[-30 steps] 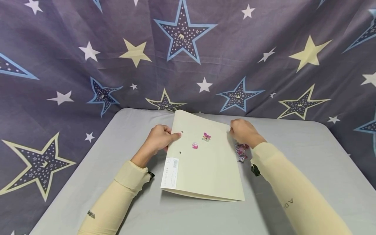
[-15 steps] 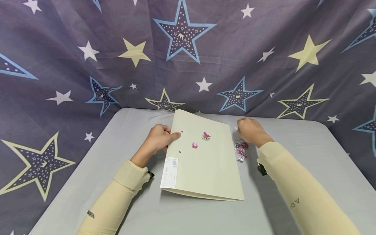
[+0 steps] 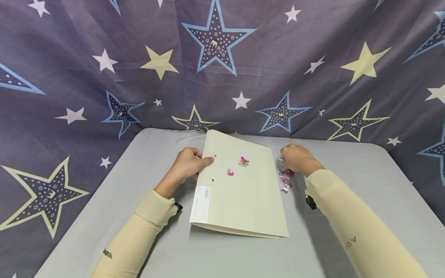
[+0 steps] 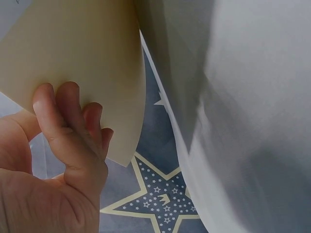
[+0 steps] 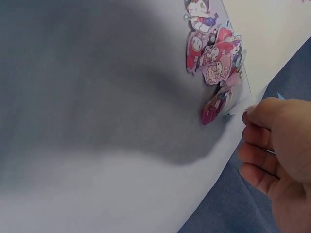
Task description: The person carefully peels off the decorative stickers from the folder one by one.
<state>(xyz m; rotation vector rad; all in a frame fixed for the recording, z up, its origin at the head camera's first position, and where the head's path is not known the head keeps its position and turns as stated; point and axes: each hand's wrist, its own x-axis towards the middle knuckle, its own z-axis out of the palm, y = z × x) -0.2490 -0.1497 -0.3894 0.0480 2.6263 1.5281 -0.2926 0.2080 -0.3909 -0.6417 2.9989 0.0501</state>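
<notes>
A cream file folder [image 3: 245,197] stands tilted on the table, with a white label [image 3: 200,204] at its lower left and two punched holes along the left side. Two small pink stickers, a larger one [image 3: 244,161] and a smaller one [image 3: 230,172], are on its face. My left hand [image 3: 189,162] grips the folder's left edge, thumb in front and fingers [image 4: 68,104] behind. To the folder's right lies a pile of cartoon stickers [image 5: 216,60]. Just beyond that pile, my right hand [image 5: 282,145] pinches a small whitish sticker [image 5: 239,108] between thumb and forefinger; its print is hidden.
The table [image 3: 167,251] is covered in grey cloth and its far edge lies close behind the folder. A dark curtain [image 3: 264,50] printed with stars hangs behind and at both sides.
My right hand has moved off the folder's upper right edge, to the right and slightly down, toward the sticker pile. My left hand and the folder have stayed put.
</notes>
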